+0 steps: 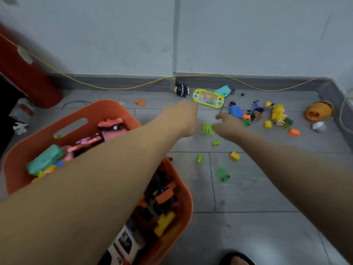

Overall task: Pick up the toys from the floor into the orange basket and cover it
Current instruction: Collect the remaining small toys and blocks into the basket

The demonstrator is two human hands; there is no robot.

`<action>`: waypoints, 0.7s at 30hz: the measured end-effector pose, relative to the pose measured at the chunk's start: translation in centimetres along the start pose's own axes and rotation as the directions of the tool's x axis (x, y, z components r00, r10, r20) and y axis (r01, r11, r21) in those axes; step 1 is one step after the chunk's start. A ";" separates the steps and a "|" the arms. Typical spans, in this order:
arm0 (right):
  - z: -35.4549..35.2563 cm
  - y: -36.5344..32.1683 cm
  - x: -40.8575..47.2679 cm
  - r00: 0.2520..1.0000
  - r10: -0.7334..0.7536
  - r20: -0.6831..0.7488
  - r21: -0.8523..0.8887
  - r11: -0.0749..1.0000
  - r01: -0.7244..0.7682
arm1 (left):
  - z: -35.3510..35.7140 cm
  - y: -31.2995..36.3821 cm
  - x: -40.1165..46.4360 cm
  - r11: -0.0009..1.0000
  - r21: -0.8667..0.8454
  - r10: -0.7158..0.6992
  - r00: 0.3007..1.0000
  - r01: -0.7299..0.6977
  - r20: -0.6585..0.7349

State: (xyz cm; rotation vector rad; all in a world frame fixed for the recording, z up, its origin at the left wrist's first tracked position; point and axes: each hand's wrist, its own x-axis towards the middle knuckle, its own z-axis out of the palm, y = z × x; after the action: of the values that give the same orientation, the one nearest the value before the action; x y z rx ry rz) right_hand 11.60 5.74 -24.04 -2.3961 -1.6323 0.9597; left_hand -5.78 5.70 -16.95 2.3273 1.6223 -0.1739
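Both hands reach out, left hand (183,115) and right hand (228,124) loose, gripping nothing. The green toy (207,129) between them looks light, stiff; pinch its body.

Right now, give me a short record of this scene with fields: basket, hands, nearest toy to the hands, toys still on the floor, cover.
basket: orange basket, uncovered, partly filled with toys
left hand: stretched out over the floor, holding nothing
right hand: stretched out, fingers loosely curled, holding nothing
nearest toy: green figure between the hands
floor toys: yellow game console, blue toy, yellow figure, green car, scattered blocks
cover: none seen
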 end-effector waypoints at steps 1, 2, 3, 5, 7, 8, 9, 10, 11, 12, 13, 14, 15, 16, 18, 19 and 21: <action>0.7 2.3 0.2 0.999 0.041 0.021 -0.066 0.997 -0.040 | 1.1 1.2 0.7 1.000 0.008 -0.016 0.995 0.015 0.101; 1.4 4.1 0.1 0.996 0.077 0.033 -0.134 0.988 -0.072 | 2.3 2.3 1.4 0.999 0.008 -0.040 0.980 0.039 0.194; 2.1 5.6 -0.1 0.993 0.110 0.042 -0.193 0.976 -0.100 | 3.5 3.2 2.0 0.997 -0.009 -0.066 0.959 0.072 0.274; 3.5 7.9 -0.4 0.980 0.186 0.064 -0.252 0.954 -0.165 | 6.1 4.7 2.8 0.986 -0.048 -0.126 0.903 0.159 0.410; 4.8 9.5 -0.8 0.966 0.242 0.093 -0.231 0.949 -0.216 | 8.9 5.9 3.0 0.972 -0.031 -0.187 0.854 0.231 0.486; 5.5 10.0 -1.0 0.964 0.243 0.111 -0.216 0.953 -0.215 | 10.3 6.2 3.1 0.964 -0.018 -0.221 0.833 0.266 0.507; 6.2 10.2 -1.3 0.967 0.222 0.123 -0.202 0.960 -0.195 | 11.6 6.2 3.0 0.953 -0.003 -0.258 0.813 0.304 0.522; 6.7 10.3 -1.5 0.972 0.199 0.125 -0.189 0.966 -0.174 | 12.6 6.2 2.9 0.945 0.020 -0.285 0.793 0.326 0.539; 7.1 10.4 -1.6 0.976 0.179 0.120 -0.176 0.972 -0.156 | 13.6 6.2 3.0 0.942 0.046 -0.300 0.774 0.331 0.558; 7.5 10.4 -1.8 0.982 0.153 0.110 -0.169 0.977 -0.133 | 14.3 6.1 3.0 0.943 0.066 -0.302 0.758 0.325 0.578; 7.9 10.3 -2.1 0.988 0.119 0.098 -0.166 0.981 -0.102 | 14.8 6.0 3.0 0.947 0.075 -0.294 0.750 0.312 0.593; 8.1 10.3 -2.3 0.992 0.088 0.086 -0.158 0.985 -0.073 | 15.2 6.0 3.1 0.950 0.073 -0.287 0.750 0.305 0.596; 8.2 10.2 -2.5 0.995 0.059 0.075 -0.151 0.987 -0.047 | 15.7 6.0 3.2 0.951 0.062 -0.281 0.759 0.303 0.588; 8.3 10.3 -2.6 0.996 0.043 0.073 -0.145 0.989 -0.032 | 16.1 6.0 3.3 0.953 0.050 -0.274 0.773 0.300 0.573; 8.3 10.4 -2.6 0.996 0.036 0.085 -0.138 0.990 -0.024 | 16.7 6.0 3.4 0.963 0.030 -0.242 0.809 0.269 0.536; 8.3 10.4 -2.6 0.995 0.033 0.093 -0.134 0.991 -0.020 | 16.9 6.0 3.4 0.971 0.021 -0.214 0.823 0.238 0.526; 8.4 10.4 -2.7 0.995 0.008 0.100 -0.123 0.992 0.004 | 17.0 5.9 3.4 0.981 0.008 -0.172 0.846 0.194 0.505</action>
State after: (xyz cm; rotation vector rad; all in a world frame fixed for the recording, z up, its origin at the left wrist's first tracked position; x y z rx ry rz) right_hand 14.83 -3.22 -33.77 -2.4658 -1.7730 1.0241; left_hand 2.17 1.60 -32.91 1.8688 1.5422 -0.7193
